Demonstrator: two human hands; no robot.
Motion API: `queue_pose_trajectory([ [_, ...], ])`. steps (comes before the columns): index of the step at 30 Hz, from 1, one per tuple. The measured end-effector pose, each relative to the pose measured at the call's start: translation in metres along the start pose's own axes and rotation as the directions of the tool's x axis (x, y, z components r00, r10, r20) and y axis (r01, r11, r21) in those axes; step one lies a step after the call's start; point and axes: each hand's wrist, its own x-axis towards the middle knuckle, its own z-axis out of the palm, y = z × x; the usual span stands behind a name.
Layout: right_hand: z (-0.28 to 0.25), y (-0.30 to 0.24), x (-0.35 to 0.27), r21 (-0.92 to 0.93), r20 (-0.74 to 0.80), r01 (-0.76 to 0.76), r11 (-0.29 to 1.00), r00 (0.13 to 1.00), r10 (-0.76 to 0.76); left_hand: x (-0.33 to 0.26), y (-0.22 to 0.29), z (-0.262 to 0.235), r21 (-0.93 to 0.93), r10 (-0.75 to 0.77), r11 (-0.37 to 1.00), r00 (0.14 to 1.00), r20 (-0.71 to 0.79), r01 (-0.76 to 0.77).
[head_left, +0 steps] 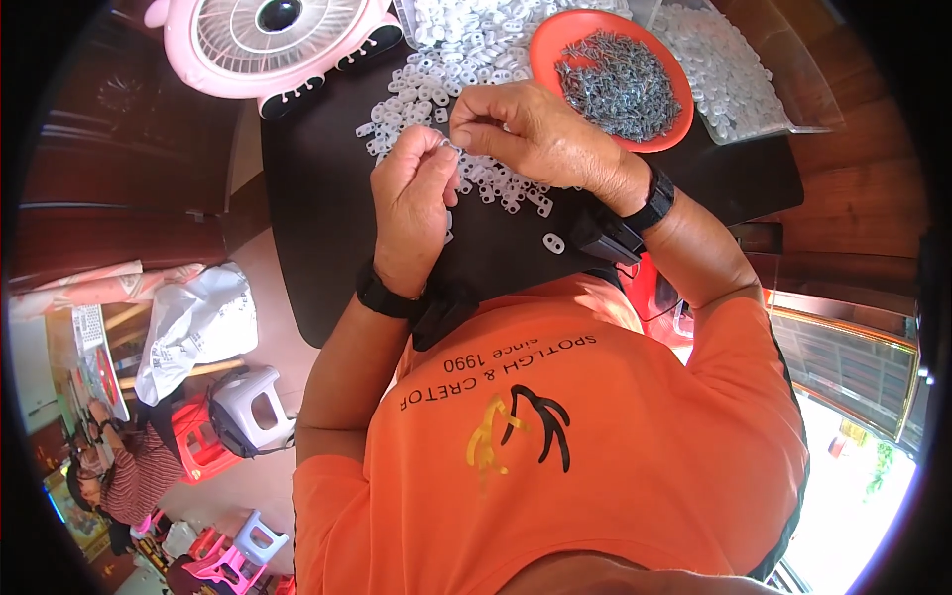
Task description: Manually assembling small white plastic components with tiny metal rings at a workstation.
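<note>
Fan in pink stands at the table's far left corner. Toward the middle, the left hand pinches a small white piece between thumb and forefinger. White pieces heap from the far edge to just beyond the hands. The right hand meets it, fingertips drawn together; what they grip, I cannot tell. One loose two-holed piece lies near the near edge. Rightward, an orange plate holds screws; a clear bin of white pieces sits at the far right corner.

Left hand: pinched white piece, too small to tell.
Right hand: grip hidden from me.
Pink fan: top cut off.
</note>
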Motion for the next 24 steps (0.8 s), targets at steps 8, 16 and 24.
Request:
queue_pose_trajectory([
  [8,-0.003,-0.003,0.0,-0.029,0.014,-0.034,0.999,0.999,0.034,0.001,0.001,0.002,-0.069,-0.037,0.997,0.999,0.007,0.037],
  [16,-0.043,-0.041,-0.011,-0.058,-0.024,-0.055,0.997,0.998,0.054,0.006,-0.002,-0.008,-0.206,-0.077,0.977,0.994,-0.083,0.058],
  [24,-0.03,-0.035,-0.082,-0.297,0.133,-0.086,0.951,0.982,0.13,0.007,0.0,-0.015,-0.264,-0.097,0.96,0.995,-0.024,0.088],
])
